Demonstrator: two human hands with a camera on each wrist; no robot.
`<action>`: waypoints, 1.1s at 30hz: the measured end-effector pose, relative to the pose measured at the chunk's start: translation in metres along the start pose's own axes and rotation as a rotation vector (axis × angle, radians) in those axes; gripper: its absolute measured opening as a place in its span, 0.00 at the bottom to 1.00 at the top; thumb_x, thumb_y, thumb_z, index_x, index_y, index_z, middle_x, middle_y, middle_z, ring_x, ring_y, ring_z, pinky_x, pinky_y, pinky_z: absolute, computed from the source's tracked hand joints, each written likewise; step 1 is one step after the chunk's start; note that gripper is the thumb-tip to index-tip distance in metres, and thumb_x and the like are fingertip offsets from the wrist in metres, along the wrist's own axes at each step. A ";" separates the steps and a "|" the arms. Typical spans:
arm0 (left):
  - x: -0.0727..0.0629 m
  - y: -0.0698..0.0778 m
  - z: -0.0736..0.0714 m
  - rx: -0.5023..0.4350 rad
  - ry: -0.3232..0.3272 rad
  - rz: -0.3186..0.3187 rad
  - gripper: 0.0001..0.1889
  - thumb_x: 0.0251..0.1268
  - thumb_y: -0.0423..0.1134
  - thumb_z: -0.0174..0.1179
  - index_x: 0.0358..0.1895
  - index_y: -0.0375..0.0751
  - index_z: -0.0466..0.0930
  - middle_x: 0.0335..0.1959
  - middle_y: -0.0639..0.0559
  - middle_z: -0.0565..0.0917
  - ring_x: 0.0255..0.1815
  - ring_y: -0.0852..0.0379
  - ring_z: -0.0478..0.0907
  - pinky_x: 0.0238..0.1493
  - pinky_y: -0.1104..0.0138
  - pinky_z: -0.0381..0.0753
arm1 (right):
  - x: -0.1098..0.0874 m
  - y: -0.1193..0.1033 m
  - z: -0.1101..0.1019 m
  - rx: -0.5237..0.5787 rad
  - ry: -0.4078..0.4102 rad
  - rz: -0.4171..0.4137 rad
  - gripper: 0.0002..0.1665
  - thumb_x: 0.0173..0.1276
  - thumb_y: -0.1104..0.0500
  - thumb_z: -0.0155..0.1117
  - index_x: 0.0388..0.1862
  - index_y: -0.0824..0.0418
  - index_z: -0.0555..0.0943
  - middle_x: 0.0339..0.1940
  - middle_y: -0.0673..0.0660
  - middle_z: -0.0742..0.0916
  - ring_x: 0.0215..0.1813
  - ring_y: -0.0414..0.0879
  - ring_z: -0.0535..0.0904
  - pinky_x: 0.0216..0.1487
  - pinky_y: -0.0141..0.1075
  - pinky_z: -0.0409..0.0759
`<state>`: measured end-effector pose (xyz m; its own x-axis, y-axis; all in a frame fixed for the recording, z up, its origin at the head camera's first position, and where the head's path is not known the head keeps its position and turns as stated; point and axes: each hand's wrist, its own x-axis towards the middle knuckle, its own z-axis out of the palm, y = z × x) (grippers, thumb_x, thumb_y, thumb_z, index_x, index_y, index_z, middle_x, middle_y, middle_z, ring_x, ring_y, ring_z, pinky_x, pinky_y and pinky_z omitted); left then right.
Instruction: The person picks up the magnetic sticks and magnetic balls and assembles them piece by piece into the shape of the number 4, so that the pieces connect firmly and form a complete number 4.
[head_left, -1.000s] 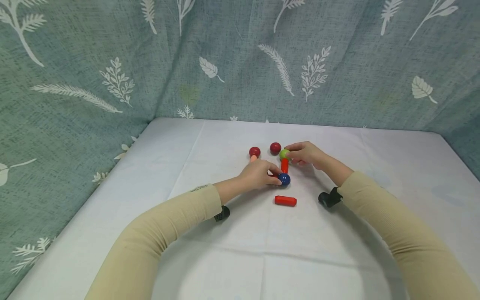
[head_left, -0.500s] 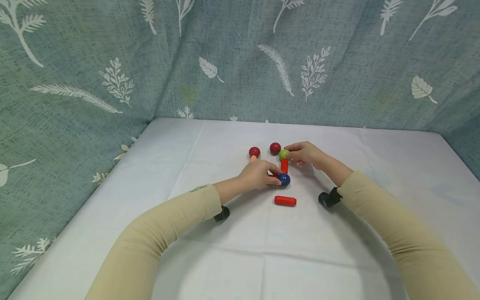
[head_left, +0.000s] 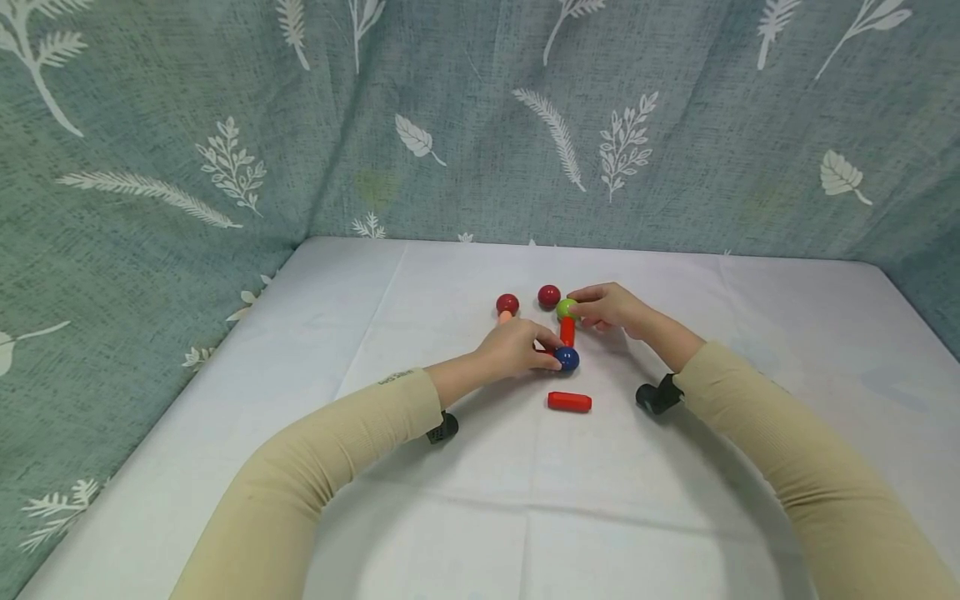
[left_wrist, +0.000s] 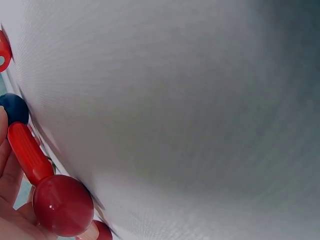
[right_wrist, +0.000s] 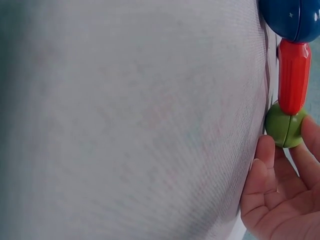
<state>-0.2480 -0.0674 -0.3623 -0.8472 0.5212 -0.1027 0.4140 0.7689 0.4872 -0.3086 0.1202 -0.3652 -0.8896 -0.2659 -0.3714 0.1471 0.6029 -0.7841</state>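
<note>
My left hand (head_left: 513,348) pinches a glossy blue ball (head_left: 567,359) between thumb and fingers. From that ball a short red rod (head_left: 567,332) runs back to a lime green ball (head_left: 567,309), which my right hand (head_left: 611,307) holds by its fingertips. The left wrist view shows a second red rod (left_wrist: 30,154) leading from the blue ball to a dark red ball (left_wrist: 63,205) beneath my palm; the head view hides that ball. Beyond it, a peach rod (head_left: 506,317) ends at another red ball (head_left: 507,304).
A separate red rod (head_left: 569,402) lies on the white cloth nearer to me. One more red ball (head_left: 549,296) sits just left of the green one. Patterned blue-green fabric (head_left: 480,150) rises behind and at the left of the white-covered table (head_left: 480,533).
</note>
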 end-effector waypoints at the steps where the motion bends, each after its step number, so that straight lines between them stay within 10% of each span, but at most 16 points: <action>1: 0.000 0.000 0.000 0.002 -0.001 0.001 0.17 0.52 0.44 0.66 0.48 0.48 0.83 0.42 0.57 0.85 0.45 0.62 0.77 0.43 0.74 0.72 | 0.000 0.000 0.000 0.001 0.000 -0.001 0.28 0.67 0.53 0.55 0.65 0.58 0.68 0.59 0.60 0.76 0.45 0.49 0.72 0.40 0.30 0.71; 15: -0.010 -0.021 -0.028 0.054 0.054 -0.093 0.19 0.52 0.45 0.67 0.50 0.48 0.81 0.38 0.54 0.82 0.35 0.58 0.73 0.34 0.71 0.73 | -0.005 0.001 -0.002 -0.027 -0.028 0.005 0.31 0.68 0.51 0.53 0.68 0.58 0.62 0.62 0.62 0.72 0.54 0.54 0.72 0.56 0.40 0.71; 33: -0.025 -0.048 -0.034 0.035 -0.020 -0.161 0.20 0.51 0.50 0.66 0.50 0.54 0.80 0.37 0.56 0.81 0.37 0.57 0.72 0.33 0.68 0.69 | -0.043 0.011 -0.003 -0.118 -0.100 0.014 0.30 0.67 0.51 0.55 0.64 0.61 0.64 0.56 0.62 0.75 0.43 0.49 0.75 0.43 0.33 0.73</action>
<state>-0.2582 -0.1296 -0.3531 -0.8970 0.3969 -0.1946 0.2847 0.8556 0.4324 -0.2705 0.1410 -0.3568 -0.8394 -0.3271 -0.4341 0.1019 0.6897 -0.7169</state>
